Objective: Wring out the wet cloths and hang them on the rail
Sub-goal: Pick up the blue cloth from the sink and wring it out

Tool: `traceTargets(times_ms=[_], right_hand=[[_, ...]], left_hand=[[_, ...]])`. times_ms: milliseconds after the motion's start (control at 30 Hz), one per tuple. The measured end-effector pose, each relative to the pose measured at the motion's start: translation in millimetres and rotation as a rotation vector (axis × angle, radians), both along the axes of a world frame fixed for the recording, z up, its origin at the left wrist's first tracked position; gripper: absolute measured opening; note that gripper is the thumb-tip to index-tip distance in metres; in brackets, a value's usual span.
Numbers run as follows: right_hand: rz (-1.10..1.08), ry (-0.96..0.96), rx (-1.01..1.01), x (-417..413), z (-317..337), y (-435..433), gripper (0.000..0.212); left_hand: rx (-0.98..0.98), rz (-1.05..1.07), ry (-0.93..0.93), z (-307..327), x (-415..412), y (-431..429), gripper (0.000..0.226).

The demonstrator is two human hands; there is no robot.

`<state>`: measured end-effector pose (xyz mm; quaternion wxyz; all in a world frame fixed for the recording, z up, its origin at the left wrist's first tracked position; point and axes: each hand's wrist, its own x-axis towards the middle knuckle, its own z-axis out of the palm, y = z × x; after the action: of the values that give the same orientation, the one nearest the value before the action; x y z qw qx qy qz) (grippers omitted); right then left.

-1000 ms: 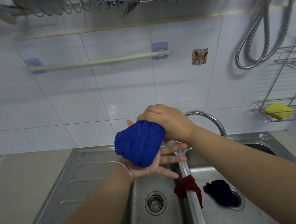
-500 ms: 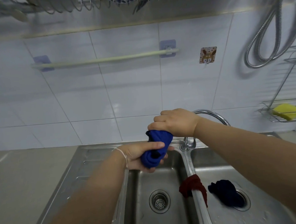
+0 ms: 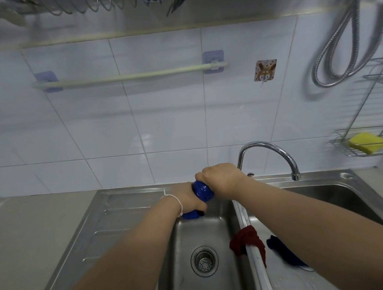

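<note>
Rail [image 3: 129,76]: pale bar fixed to the tiled wall on two blue pads, well above the sink, with no cloth over it.
Left hand [image 3: 187,200]: fist clenched round the lower end of the blue cloth, a thin white string at the wrist.
Blue cloth [image 3: 201,192]: rolled into a tight twist, gripped at both ends, held over the back edge of the left basin [image 3: 192,235].
Right hand [image 3: 221,179]: clenched over the upper end of the same cloth, knuckles up, just in front of the tap [image 3: 268,148].
Red cloth [image 3: 247,243]: draped over the divider between the two basins.
Dark navy cloth [image 3: 282,251]: lying in the right basin, partly hidden by the right forearm.
Yellow sponge [image 3: 367,142]: in a wire rack on the wall at far right.
</note>
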<state>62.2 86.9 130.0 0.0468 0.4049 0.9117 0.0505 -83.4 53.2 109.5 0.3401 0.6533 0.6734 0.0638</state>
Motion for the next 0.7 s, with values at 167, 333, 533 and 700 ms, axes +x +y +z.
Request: traceTargets(times_ms=[167, 333, 533, 700], right_hand=[[-0.149, -0.002, -0.041, -2.2, -10.9, -4.7, 0.03], [-0.291, 0.136, -0.152, -2.2, -22.9, -11.3, 0.024], [-0.403, 0.208, -0.297, 0.6, -32.7, -15.7, 0.015], [-0.392, 0.231, -0.285, 1.4, -33.5, -20.9, 0.017]], left_hand=[[0.221, 0.061, 0.177, -20.5, 6.0, -0.6, 0.033], [0.474, 0.058, 0.337, -29.5, 14.0, -8.0, 0.026], [0.567, -0.019, 0.446, -38.1, 15.5, -12.6, 0.033], [0.583, -0.057, 0.466, -39.7, 11.0, -14.8, 0.033]])
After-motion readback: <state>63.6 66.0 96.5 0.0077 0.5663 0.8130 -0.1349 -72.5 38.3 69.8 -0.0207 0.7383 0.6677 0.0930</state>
